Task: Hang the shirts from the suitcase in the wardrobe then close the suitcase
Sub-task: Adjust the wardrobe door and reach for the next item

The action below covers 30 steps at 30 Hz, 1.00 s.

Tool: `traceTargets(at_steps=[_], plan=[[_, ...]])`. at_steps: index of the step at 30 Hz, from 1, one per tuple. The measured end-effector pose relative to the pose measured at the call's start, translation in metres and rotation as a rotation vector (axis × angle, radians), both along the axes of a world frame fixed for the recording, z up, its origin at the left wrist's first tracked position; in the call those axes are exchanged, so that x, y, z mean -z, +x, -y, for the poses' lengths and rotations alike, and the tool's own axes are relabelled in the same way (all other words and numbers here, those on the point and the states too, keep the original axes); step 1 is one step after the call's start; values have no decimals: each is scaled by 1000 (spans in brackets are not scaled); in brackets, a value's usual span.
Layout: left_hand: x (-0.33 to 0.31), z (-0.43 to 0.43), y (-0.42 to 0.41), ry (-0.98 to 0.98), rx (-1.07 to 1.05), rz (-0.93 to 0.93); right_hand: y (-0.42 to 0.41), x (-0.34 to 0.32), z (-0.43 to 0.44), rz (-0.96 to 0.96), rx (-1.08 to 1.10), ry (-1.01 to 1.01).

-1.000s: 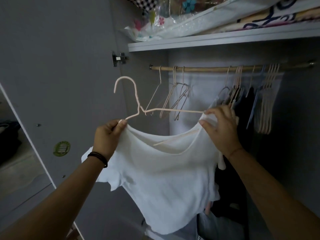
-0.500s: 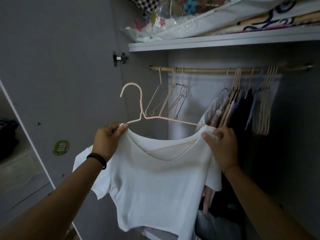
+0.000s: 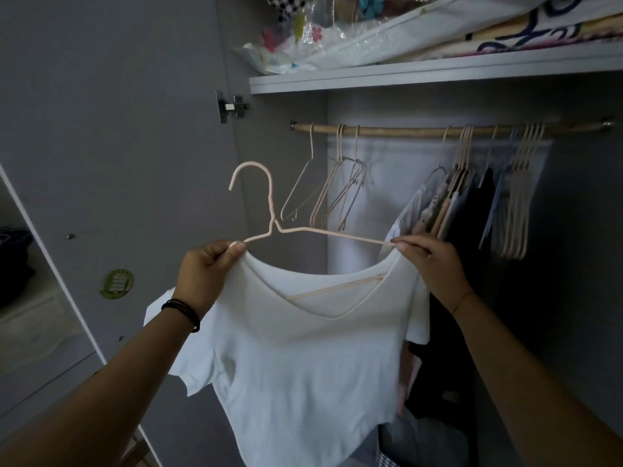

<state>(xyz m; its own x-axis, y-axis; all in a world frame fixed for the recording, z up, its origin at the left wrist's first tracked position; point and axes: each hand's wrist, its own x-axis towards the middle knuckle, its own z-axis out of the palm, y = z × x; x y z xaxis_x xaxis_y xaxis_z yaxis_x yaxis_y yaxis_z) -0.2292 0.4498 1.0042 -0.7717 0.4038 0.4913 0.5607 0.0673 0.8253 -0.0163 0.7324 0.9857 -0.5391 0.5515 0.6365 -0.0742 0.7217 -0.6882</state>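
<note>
Before the open wardrobe, the left hand is pinching one shoulder of the white shirt together with the end of the pink hanger, while the right hand is gripping the other shoulder where the wire is entering the neckline (the lower bar is showing through the neck opening). Both hands are holding well apart, each closed on cloth and wire. The shirt is sitting on its hanger, but the hook is hanging free below and left of the rail, so this one is not yet hung. Other clothes are hanging at the rail's right, though whether any came from the suitcase is hard to tell. The suitcase is lying out of view, its closing yet to come
</note>
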Motion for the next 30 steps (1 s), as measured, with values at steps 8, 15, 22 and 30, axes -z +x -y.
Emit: traceTargets(at_steps=[8, 15, 22, 30], plan=[[5, 1, -3, -29, 19, 16, 3, 11, -8, 64, -133, -163], [11, -19, 9, -151, 127, -47, -18, 0, 24, 113, -230, 17], [1, -17, 11, -111, 151, -44, -26, -10, 40, 180, -237, 102], [-1, 8, -13, -375, 163, -74, -11, -17, 13, 92, -157, 70]])
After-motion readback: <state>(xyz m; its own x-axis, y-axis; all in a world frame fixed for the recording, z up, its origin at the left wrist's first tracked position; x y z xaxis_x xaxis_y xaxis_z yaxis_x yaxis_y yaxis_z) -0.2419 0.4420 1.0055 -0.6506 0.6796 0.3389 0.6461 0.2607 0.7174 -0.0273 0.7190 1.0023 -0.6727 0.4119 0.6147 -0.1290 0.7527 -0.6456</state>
